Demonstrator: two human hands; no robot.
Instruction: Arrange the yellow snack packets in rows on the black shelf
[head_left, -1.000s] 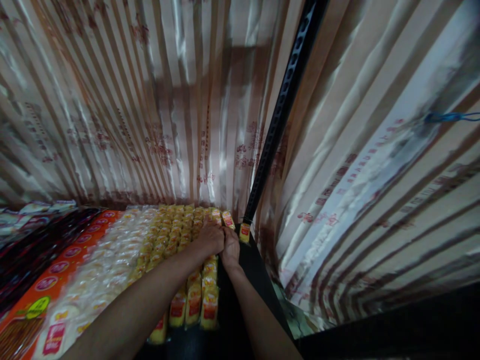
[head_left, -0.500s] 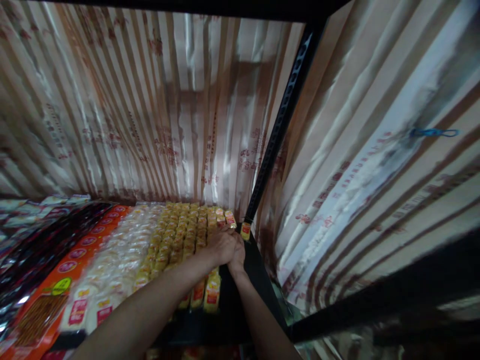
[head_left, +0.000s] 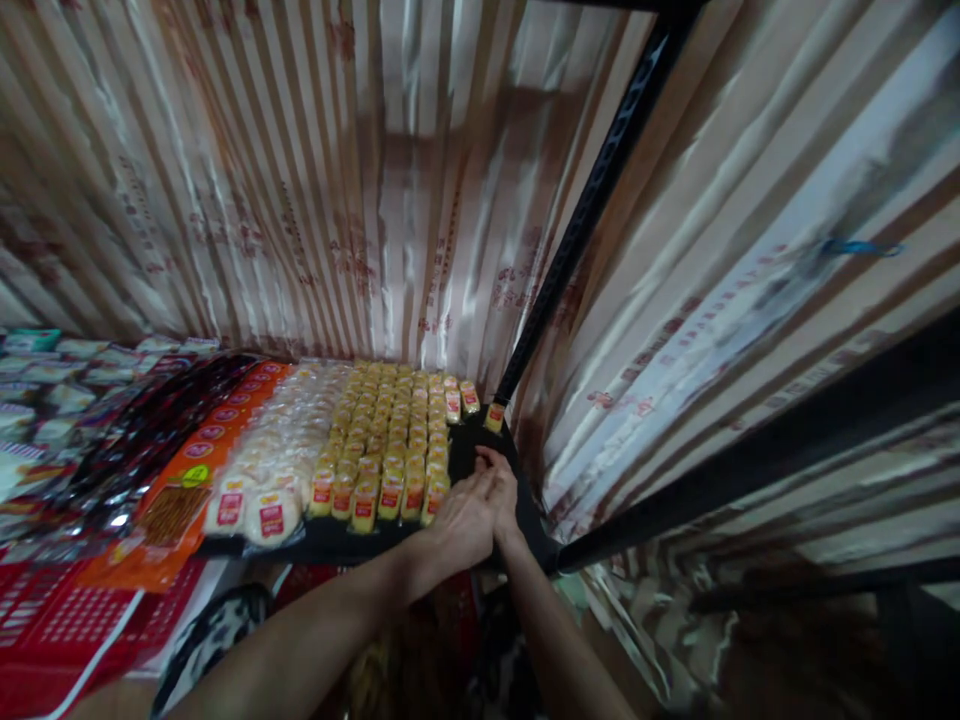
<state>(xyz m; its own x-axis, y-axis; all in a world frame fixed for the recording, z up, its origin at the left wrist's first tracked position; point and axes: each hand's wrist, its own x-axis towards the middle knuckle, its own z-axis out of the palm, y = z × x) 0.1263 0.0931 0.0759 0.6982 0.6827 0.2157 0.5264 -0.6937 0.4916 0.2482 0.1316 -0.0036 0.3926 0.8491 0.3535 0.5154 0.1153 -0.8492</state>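
Over a black shelf (head_left: pixel 466 442), the left hand (head_left: pixel 465 522) and right hand (head_left: pixel 505 492) touch; whether either grips anything is unclear. Red-labelled yellow snack packets (head_left: pixel 390 430) stand in rows just to their left.

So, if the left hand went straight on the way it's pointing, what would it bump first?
Most likely the right hand: the left hand points up and rightward in the picture, and the right hand lies just there. They overlap and seem to touch, though depth is unclear.
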